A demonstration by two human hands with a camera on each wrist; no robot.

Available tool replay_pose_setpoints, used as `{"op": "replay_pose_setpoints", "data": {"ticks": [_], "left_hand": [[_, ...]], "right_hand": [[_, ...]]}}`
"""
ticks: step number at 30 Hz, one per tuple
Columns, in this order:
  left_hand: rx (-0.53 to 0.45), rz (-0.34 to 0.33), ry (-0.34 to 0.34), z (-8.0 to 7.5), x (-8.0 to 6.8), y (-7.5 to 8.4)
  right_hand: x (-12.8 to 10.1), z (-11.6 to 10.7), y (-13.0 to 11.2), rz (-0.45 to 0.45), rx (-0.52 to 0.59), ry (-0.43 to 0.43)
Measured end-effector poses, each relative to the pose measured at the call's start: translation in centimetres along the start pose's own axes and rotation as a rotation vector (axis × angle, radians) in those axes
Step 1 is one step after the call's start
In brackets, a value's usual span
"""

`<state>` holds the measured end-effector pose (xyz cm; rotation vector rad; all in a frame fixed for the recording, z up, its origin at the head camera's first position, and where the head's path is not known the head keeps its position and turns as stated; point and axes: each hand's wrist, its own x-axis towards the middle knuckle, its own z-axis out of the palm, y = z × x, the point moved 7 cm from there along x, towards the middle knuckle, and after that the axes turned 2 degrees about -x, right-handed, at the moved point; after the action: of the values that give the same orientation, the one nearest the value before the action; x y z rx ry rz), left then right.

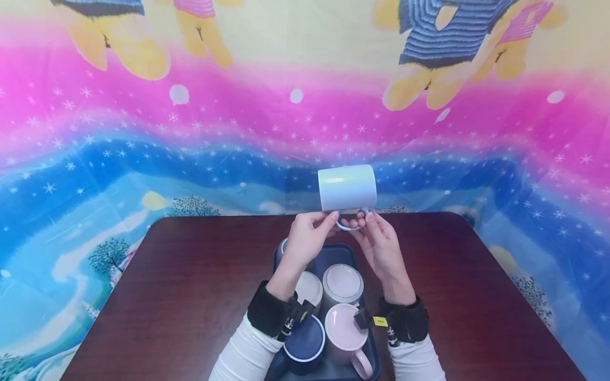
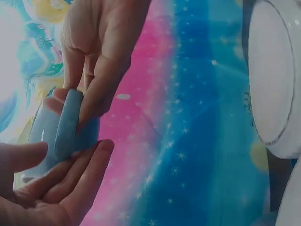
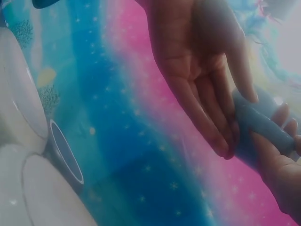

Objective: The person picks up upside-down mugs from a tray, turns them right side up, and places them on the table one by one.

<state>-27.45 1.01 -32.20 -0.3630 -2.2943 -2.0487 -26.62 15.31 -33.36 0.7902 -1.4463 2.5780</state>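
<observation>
A glossy white mug point(image 1: 348, 188) is held up on its side above the table's far edge, its handle point(image 1: 349, 227) underneath. My right hand point(image 1: 383, 246) pinches that handle between thumb and fingers, clearest in the left wrist view. Nearly straight, the fingers of my left hand point(image 1: 305, 235) lie along the mug's underside, and its thumb touches the lower edge. In the right wrist view the left hand point(image 3: 197, 70) shows its palm, with fingertips against the mug point(image 3: 244, 122).
Below the hands a dark tray point(image 1: 337, 251) carries several mugs: a pink one point(image 1: 347, 328), a navy one with a white rim point(image 1: 305, 338), and pale ones point(image 1: 343, 283). The tray stands on a reddish-brown table point(image 1: 205, 291). A printed cloth point(image 1: 238, 106) hangs behind it.
</observation>
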Motion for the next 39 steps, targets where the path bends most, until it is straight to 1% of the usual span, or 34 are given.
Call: {"op": "replay_pose_setpoints", "data": {"ticks": [3, 6, 12, 17, 21, 26, 28, 31, 39], "left_hand": [[-0.129, -0.018, 0.015, 0.0, -0.1, -0.2], [-0.226, -0.021, 0.025, -0.2, -0.1, -0.3], [-0.339, -0.061, 0.050, -0.4, -0.1, -0.7], [-0.438, -0.061, 0.059, -0.3, -0.1, -0.6], [-0.496, -0.065, 0.064, -0.3, -0.1, -0.8], [-0.567, -0.044, 0.032, -0.1, 0.0, -0.8], [-0.607, -0.046, 0.016, 0.0, 0.0, -0.8], [-0.673, -0.067, 0.000, 0.3, -0.1, -0.9], [-0.808, -0.083, -0.030, 0.7, -0.3, -0.9]], "right_hand": [[-0.2, 0.1, 0.3, 0.021, 0.003, 0.006], [-0.3, 0.2, 0.6, 0.048, 0.009, 0.024], [-0.3, 0.4, 1.0, 0.096, 0.000, 0.057], [-0.3, 0.7, 1.0, 0.104, 0.003, 0.049], [-0.3, 0.8, 1.2, 0.106, -0.014, 0.049], [-0.3, 0.8, 1.4, 0.114, -0.015, 0.047], [-0.3, 0.8, 1.5, 0.121, -0.013, 0.049], [-0.3, 0.8, 1.7, 0.137, -0.003, 0.050], [-0.4, 1.0, 1.8, 0.164, 0.091, 0.022]]}}
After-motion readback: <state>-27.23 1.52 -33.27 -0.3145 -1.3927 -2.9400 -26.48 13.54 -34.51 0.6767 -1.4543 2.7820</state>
